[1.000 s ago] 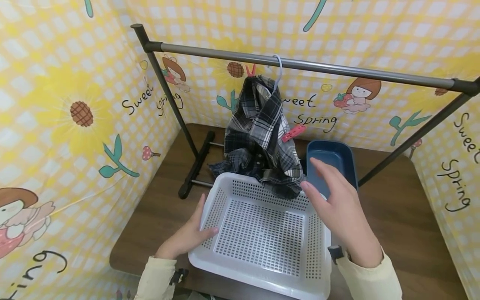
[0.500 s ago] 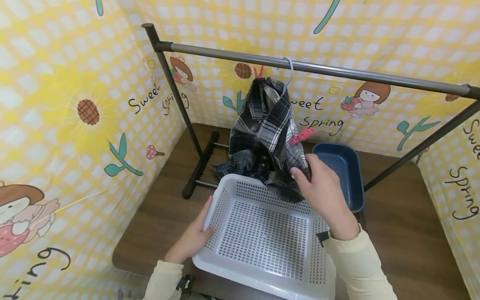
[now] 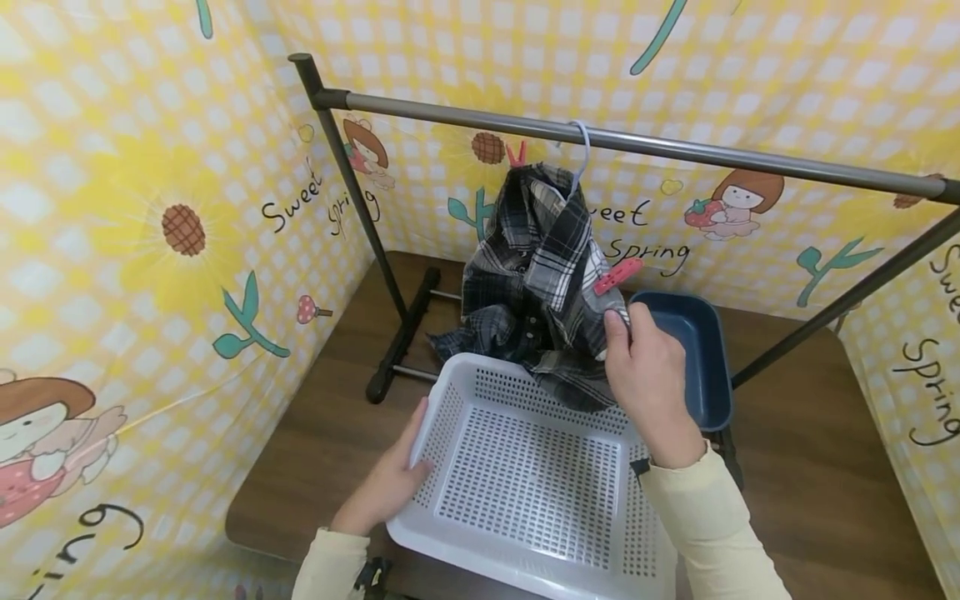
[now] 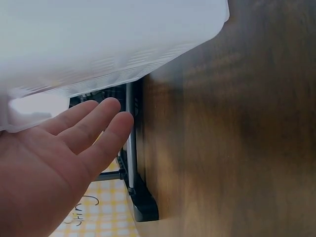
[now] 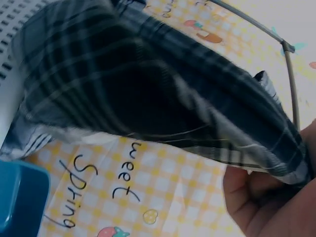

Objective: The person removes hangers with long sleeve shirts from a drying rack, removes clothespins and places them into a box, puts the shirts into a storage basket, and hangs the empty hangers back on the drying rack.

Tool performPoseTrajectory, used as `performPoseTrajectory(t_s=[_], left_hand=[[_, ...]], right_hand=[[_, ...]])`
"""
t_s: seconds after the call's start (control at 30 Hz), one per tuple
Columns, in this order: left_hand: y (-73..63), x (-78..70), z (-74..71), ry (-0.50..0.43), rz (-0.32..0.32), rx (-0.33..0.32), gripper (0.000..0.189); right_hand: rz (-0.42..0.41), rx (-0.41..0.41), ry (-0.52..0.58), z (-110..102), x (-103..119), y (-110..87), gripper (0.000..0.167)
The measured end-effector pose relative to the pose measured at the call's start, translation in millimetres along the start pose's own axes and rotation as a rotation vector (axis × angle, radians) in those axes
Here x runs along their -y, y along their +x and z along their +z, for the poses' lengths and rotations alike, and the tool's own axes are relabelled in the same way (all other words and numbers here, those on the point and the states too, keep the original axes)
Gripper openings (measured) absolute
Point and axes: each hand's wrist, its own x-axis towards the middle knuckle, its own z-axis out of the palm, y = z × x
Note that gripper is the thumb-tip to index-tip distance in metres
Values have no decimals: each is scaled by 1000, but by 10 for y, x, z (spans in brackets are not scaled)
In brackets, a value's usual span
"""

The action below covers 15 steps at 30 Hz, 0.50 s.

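Observation:
A black, grey and white plaid shirt (image 3: 558,267) hangs from a pale hanger (image 3: 583,158), its lower part bunched over the far rim of a white perforated basket (image 3: 525,570). My right hand (image 3: 651,379) pinches the shirt's right edge between thumb and fingers, just below a pink clothespin (image 3: 618,275). Seen from the right wrist, the cloth (image 5: 123,84) stretches away from that hand (image 5: 266,202). My left hand (image 3: 390,483) holds the basket's left side, thumb over the rim and fingers outside; the left wrist view shows those fingers (image 4: 94,131) extended beside the wall.
The hanger hooks over the metal bar (image 3: 465,117) of a garment rack, whose black foot (image 3: 405,333) stands on the brown table (image 3: 307,467). A blue tray (image 3: 693,350) lies behind the right hand. Another red clothespin (image 3: 517,153) sits at the shirt's top.
My right hand has moved from above the basket's right side onto the shirt, taken hold of its edge and lifted it slightly. The left hand stays at the basket.

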Motion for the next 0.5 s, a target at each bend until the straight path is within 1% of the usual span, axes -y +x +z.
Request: performPoseTrajectory(t_s=[0.07,0.17,0.27,0.37,0.5], left_hand=[[0,-6,10,10,16,-1,90],[-4,-30,16,17,21,-5,90],[-11,-50,16,11,14,-5,91],[-22,-58,16,4,2,-4,91],[-47,-58,19,-9,-14,-3,90]], right_hand=[[-65,-61,14,12,-48,5,26],[-157,-136,47,16,-103,27,20],[-219,-195,81,3,-121,66,16],[-238,-228,97,-25,-115,97,16],[-233,-241,102,-68,-116,108,16]])
